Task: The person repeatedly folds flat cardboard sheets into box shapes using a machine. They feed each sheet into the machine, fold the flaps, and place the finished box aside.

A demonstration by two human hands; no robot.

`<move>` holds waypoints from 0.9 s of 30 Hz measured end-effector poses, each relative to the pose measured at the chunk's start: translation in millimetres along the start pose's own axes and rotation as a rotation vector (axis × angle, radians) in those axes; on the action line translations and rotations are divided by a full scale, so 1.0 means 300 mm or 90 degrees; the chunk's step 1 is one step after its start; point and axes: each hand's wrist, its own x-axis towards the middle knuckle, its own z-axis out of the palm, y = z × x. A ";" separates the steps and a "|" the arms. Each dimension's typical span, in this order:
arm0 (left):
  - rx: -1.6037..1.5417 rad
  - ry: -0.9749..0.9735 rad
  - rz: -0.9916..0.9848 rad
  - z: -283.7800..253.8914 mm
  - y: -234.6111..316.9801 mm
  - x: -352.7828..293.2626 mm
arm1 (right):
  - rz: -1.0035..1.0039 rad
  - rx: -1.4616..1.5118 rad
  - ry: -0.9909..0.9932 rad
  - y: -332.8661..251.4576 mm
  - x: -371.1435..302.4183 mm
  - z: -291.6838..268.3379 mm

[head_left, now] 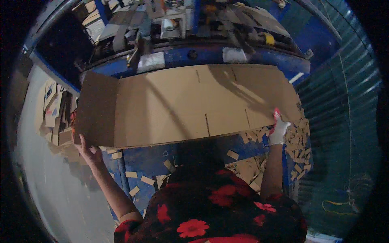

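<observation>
A long brown cardboard sheet spans the space in front of me, with several narrow slots cut into it. Its left end panel is folded at a crease and looks darker. My left hand, bare, grips the sheet's lower left corner; some of its fingers are hidden behind the board. At the lower right edge, my right hand wears a white glove with red fingertips and is closed on the board, a red fingertip showing on its face.
Beyond the sheet stands a blue machine with rollers and metal parts. Small cardboard offcuts lie scattered on the right and below. Stacked cardboard stands on the left, and a green corrugated wall rises on the right.
</observation>
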 end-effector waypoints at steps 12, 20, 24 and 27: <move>-0.068 0.110 -0.300 -0.095 0.178 0.096 | 0.081 0.102 -0.002 -0.264 -0.309 0.115; 0.507 -0.145 -0.174 0.133 0.171 -0.126 | -0.196 -0.209 -0.161 -0.446 -0.523 0.152; 0.738 -0.378 0.147 0.331 0.020 -0.291 | -0.631 -0.826 -0.616 -0.399 -0.653 0.263; 0.589 -0.405 0.096 0.462 -0.049 -0.270 | -0.810 -0.902 -0.740 -0.332 -0.640 0.360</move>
